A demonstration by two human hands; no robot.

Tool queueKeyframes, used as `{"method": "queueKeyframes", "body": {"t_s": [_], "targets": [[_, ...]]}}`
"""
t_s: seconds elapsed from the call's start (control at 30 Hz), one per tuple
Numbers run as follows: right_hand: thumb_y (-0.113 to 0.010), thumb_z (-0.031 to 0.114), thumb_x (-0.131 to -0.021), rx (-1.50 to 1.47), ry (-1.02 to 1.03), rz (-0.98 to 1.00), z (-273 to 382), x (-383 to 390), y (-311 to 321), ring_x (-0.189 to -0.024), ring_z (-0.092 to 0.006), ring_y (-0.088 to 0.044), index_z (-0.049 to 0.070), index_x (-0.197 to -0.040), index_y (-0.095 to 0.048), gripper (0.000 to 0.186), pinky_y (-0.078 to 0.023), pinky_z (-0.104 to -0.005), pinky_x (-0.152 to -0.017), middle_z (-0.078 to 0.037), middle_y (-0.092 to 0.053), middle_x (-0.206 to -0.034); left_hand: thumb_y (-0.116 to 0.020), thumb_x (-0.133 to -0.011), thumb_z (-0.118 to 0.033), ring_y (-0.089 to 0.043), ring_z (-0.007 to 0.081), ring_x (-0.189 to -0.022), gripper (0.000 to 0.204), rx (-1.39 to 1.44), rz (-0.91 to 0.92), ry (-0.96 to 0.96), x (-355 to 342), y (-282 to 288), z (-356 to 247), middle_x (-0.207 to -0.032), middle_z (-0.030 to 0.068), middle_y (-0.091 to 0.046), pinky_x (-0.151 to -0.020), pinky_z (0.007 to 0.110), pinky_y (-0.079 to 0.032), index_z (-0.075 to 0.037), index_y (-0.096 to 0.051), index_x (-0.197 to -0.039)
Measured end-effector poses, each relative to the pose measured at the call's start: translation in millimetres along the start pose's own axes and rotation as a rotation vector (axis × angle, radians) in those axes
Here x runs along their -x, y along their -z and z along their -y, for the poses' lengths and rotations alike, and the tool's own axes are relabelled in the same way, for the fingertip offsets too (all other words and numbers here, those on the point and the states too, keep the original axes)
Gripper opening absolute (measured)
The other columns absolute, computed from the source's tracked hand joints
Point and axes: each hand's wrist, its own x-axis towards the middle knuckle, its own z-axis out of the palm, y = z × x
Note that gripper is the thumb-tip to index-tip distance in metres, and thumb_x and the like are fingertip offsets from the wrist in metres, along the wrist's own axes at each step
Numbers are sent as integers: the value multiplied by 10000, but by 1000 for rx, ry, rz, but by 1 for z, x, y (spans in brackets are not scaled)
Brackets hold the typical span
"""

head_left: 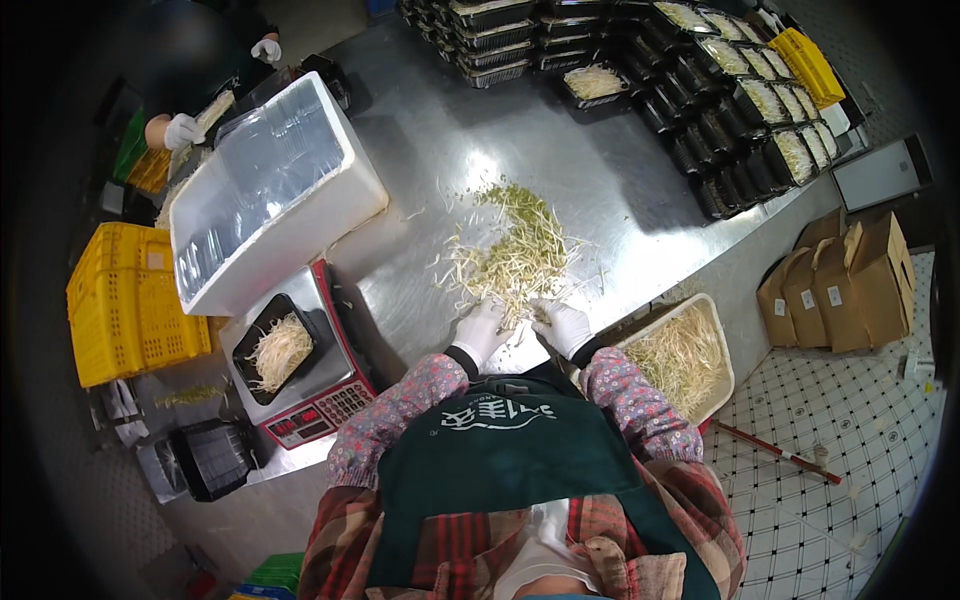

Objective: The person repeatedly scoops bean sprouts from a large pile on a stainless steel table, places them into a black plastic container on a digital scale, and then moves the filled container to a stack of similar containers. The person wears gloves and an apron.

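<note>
A loose pile of bean sprouts [515, 250], with green hulls scattered at its far end, lies on the metal table in front of me. At its near edge, my left hand [482, 332], in a white glove, has its fingers closed on some sprouts. My right hand [565, 328], also gloved, pinches sprouts opposite it, a short gap away. Just below the hands, a white flat piece [518, 353] shows at the table edge; its kind I cannot make out. Left of me, a digital scale [325, 405] carries a black tray [248, 345] with sprouts.
A white foam box [345, 205] of clear-and-dark trays stands left, beside yellow crates [130, 305]. Stacked black trays [690, 110] line the far right. A bin [722, 340] of sprouts is by my right arm; cardboard boxes [870, 285] stand beyond. A co-worker's gloved hand [183, 131] is far left.
</note>
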Motion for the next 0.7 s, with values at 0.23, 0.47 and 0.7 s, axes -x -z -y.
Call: {"method": "queueKeyframes", "body": {"t_s": [0.23, 0.47, 0.7], "targets": [[-644, 297, -865, -61, 70, 11, 33, -23, 1, -717, -347, -653, 99, -918, -647, 205, -519, -422, -656, -138, -661, -772, -710, -800, -203, -659, 301, -782, 199, 408, -170, 45, -5, 0, 24, -866, 129, -660, -710, 390, -532, -74, -694, -951], [-617, 293, -880, -284, 279, -58, 158, -105, 20, -833, -363, -661, 76, -1179, -581, 371, -522, -452, -754, -178, -678, -907, -721, -829, -77, -663, 128, -799, 238, 645, -657, 234, -3, 112, 76, -916, 88, -701, -732, 267, -530, -24, -682, -1058], [-636, 208, -842, -238, 155, 9, 97, -130, 47, -1103, -315, -611, 99, -1315, -561, 492, -480, -410, -964, -173, -636, -1207, -743, -802, -130, -490, 294, -1259, 735, 561, -688, 475, 34, 93, 117, -1384, 203, -470, -1062, 366, -403, 73, -382, -1409]]}}
